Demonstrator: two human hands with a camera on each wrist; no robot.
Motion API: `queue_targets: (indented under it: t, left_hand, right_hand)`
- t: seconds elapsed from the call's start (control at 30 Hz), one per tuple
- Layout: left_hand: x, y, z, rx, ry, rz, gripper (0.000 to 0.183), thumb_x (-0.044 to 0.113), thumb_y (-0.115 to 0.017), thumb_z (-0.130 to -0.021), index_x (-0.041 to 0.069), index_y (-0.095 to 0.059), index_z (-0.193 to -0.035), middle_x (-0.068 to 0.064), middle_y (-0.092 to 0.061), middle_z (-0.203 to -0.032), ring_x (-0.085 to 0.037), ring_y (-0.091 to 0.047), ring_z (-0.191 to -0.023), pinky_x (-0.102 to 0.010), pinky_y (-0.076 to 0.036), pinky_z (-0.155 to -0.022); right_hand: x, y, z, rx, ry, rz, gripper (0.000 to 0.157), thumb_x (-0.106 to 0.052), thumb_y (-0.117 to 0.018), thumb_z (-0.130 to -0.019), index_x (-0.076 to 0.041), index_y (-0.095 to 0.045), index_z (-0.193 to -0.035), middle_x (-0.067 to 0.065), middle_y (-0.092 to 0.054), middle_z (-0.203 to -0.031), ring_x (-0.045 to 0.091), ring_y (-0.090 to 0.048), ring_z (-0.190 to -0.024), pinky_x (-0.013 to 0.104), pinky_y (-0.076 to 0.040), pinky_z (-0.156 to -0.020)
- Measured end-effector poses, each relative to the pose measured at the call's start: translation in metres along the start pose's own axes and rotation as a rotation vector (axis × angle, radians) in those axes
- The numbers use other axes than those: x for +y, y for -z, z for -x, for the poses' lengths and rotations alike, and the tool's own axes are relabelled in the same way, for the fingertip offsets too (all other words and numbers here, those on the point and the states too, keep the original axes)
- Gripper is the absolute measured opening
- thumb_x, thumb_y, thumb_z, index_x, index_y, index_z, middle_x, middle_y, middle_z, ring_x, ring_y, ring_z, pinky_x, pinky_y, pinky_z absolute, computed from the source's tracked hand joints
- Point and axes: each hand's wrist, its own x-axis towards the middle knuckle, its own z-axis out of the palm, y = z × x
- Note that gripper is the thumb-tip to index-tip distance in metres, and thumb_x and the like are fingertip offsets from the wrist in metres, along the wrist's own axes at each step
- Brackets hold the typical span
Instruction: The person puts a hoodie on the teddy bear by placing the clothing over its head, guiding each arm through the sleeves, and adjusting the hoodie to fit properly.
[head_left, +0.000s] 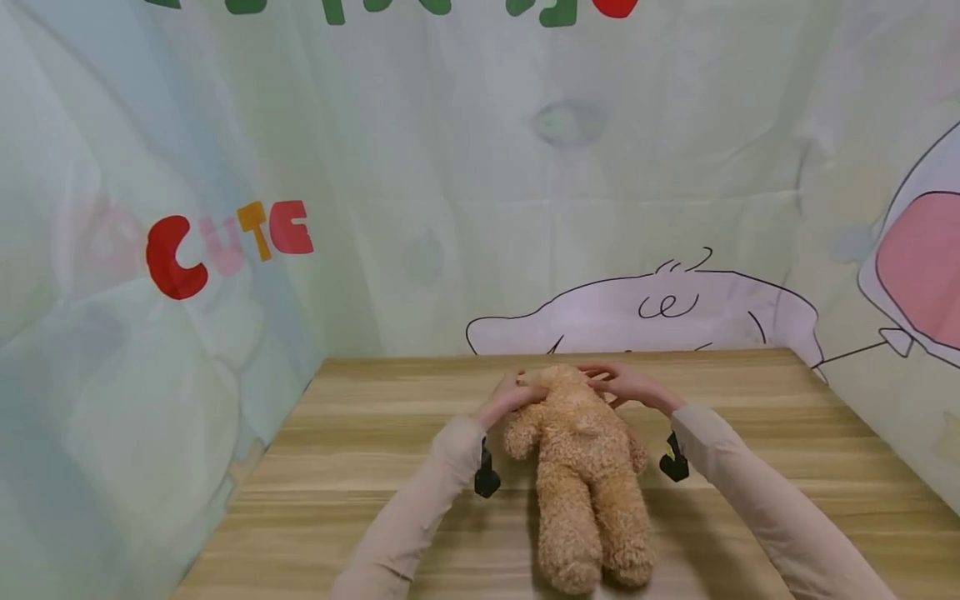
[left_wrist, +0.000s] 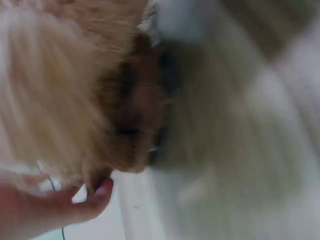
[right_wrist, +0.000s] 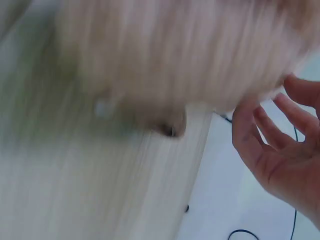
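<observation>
A light brown plush teddy bear [head_left: 585, 450] is stretched out over the wooden table, its legs toward me and its head at the far end. A small round bump shows on its body. My left hand [head_left: 513, 397] grips the left side of its head; thumb and fingertips press together at the fur in the left wrist view. On the other side, my right hand [head_left: 628, 385] holds the head with bent fingers, fingertips against the plush in the right wrist view. The fur [right_wrist: 175, 55] is blurred there. Much of the bear's face is hidden from the head view.
The wood-grain table [head_left: 360, 450] has its far edge just beyond the bear's head. Behind it hangs a printed curtain [head_left: 420, 183] with coloured letters and cartoon drawings. Black wrist devices [head_left: 487, 477] hang below both sleeves, beside the bear.
</observation>
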Motion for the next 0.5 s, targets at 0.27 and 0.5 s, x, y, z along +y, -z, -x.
queue_targets:
  t: [0.27,0.5]
  left_hand:
    - [-0.017,0.009,-0.038,-0.152,-0.071,-0.186,0.042,0.043,-0.047,-0.089,0.013,-0.047,-0.117,-0.002,-0.054,-0.084,-0.013,-0.051,-0.062,-0.029,-0.045,-0.057]
    - [0.05,0.019,0.028,-0.256,-0.095,-0.329,0.046,0.019,-0.057,-0.085,0.001,-0.043,-0.126,-0.018,-0.045,-0.128,-0.028,-0.05,-0.108,-0.037,-0.045,-0.084]
  right_hand:
    - [0.002,-0.007,-0.01,0.087,0.087,0.264,0.043,-0.012,-0.05,-0.089,0.005,-0.042,-0.128,0.026,-0.048,-0.123,0.035,-0.051,-0.105,0.043,-0.047,-0.081]
    - [0.003,-0.009,-0.013,0.089,0.141,0.219,0.038,-0.008,-0.058,-0.078,0.003,-0.055,-0.114,0.016,-0.062,-0.104,0.025,-0.057,-0.093,0.037,-0.047,-0.078]
